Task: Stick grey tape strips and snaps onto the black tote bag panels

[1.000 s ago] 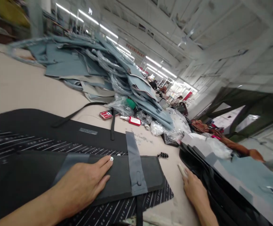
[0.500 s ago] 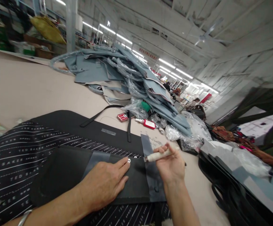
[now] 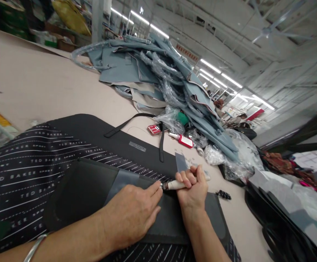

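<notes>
Both hands on black flap, tool in right hand.

"TED BAKER" is being shown, repeated in white capitals along the thin white lines of the black striped lining fabric. Lettering is being carried by the small grey label on the black bag panel and by the red sign under the ceiling, but neither can be read.

Plenty of bare tabletop on the far left; straight ahead a heap of blue-grey bag panels blocks things, and plastic-wrapped clutter, probably bags, crowds the right.
</notes>
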Tool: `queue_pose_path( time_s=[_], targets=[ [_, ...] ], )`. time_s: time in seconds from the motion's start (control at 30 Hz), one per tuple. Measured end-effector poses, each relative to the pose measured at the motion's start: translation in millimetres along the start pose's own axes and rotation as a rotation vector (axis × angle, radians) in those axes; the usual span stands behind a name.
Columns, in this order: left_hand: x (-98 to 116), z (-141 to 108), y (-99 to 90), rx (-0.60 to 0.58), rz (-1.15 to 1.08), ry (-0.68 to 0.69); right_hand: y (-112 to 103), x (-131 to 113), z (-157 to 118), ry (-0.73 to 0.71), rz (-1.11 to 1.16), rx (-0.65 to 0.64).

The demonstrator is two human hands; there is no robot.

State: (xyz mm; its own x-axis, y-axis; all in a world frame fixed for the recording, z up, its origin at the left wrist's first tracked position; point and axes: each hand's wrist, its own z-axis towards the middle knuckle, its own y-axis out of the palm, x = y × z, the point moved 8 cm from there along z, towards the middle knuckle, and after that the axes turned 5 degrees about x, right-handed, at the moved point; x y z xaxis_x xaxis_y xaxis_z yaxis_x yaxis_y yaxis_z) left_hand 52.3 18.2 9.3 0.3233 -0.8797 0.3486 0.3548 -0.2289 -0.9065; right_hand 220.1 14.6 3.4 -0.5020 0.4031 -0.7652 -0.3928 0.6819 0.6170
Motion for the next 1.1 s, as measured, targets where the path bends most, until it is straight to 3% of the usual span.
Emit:
queue_pose_path(
  time_s=[0.23,0.37,0.57,0.63,0.77,0.97,1.1],
  targets=[
    [0,0,-1.9,0.009,-0.045,-0.001,15,-3,-7,-0.082,-0.094,-0.135],
    [-1,1,-3.5,0.01,-0.093,-0.033,36,-4,-27,-0.196,-0.21,-0.369],
    [-3,1,-3.9,-0.032,-0.142,-0.079,65,-2,-69,-0.555,-0.868,-0.721],
    [-2,0,-5.4,-0.015,-0.094,-0.079,68,1,-65,-0.513,-0.89,-0.741],
    [-2,0,-9.8,0.035,-0.018,-0.087,77,10,-40,-0.245,-0.694,-0.623],
    [-3,-2,-8.9,0.072,0.021,-0.086,118,30,-46,-0.363,-1.06,-0.701],
    [-3,-3,-4.4,0.05,-0.042,-0.075,119,41,-48,-0.396,-1.235,-0.747]
  ],
)
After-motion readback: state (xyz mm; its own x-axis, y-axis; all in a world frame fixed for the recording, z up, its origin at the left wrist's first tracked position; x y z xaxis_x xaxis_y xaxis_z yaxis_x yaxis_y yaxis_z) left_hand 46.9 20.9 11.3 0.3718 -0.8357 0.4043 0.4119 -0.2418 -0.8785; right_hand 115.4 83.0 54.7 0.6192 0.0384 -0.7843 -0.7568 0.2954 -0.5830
